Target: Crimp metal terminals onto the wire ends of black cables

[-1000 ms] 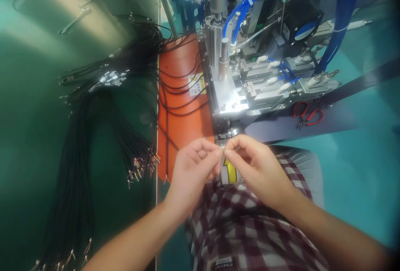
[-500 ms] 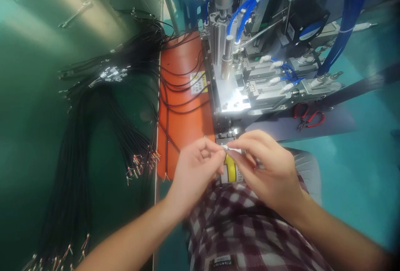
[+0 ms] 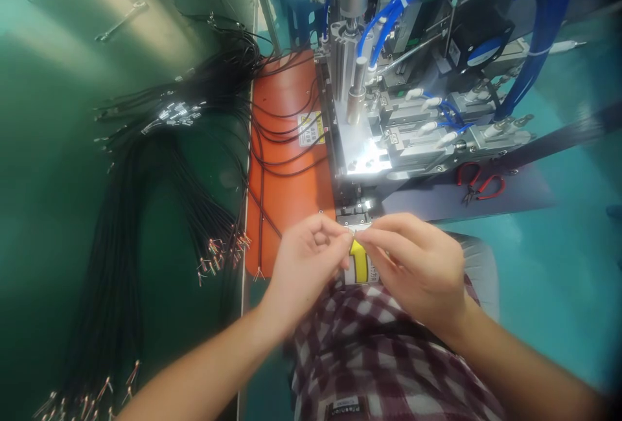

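Note:
My left hand [image 3: 311,256] is closed in a pinch, thumb against forefinger, in front of the machine's near edge. Facing it, my right hand [image 3: 418,259] pinches too, its fingertips almost touching those of the left. Whatever lies between the fingertips is too small and too covered to name. Just below them shows a white label with a yellow mark [image 3: 360,264]. An orange panel [image 3: 291,207] lies left of my hands, with several black cables [image 3: 260,214] across it; one ends in bare split wires near my left wrist.
A machine [image 3: 364,142] with metal cylinders and blue air hoses [image 3: 549,13] stands ahead. Red-handled pliers [image 3: 479,186] lie on a grey sheet at right. On the green surface at left are bundles of black cables [image 3: 111,246] with metal connectors [image 3: 179,112] and stripped, coloured wire ends.
My right hand has shifted slightly down and right, its fingers now closer together. The small pale piece seen between the fingertips before is now mostly hidden. My left hand stays nearly in place.

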Demonstrator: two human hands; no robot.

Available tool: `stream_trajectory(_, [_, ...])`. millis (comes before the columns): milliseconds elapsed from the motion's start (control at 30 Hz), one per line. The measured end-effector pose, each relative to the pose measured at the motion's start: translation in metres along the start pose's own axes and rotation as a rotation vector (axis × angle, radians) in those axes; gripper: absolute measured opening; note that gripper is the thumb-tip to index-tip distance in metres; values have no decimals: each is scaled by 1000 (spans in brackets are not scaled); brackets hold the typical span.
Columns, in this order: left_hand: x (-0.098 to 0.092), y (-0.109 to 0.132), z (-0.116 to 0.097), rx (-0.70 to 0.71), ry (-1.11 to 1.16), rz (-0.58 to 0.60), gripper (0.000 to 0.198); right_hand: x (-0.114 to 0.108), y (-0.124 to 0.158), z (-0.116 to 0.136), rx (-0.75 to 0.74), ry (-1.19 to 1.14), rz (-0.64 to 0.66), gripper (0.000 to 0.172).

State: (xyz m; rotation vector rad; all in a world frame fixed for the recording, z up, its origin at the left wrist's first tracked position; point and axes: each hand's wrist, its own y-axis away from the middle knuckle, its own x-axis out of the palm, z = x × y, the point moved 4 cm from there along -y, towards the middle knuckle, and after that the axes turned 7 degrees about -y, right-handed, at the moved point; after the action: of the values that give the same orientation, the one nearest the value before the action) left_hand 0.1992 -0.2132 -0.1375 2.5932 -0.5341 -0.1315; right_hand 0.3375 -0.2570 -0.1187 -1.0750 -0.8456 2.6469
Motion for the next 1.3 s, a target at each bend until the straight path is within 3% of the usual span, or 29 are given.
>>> stream_trajectory(267, [-1, -1, 4, 12, 20, 0, 13, -1, 2, -4, 152, -178, -40, 12])
stream_trajectory(900, [-1, 0, 2, -1, 6, 6, 13, -1, 6, 0, -41, 85, -2, 14])
stream_trajectory(1300, [1, 0, -2, -26, 45, 5, 13, 9, 1, -6, 395, -363, 1, 12])
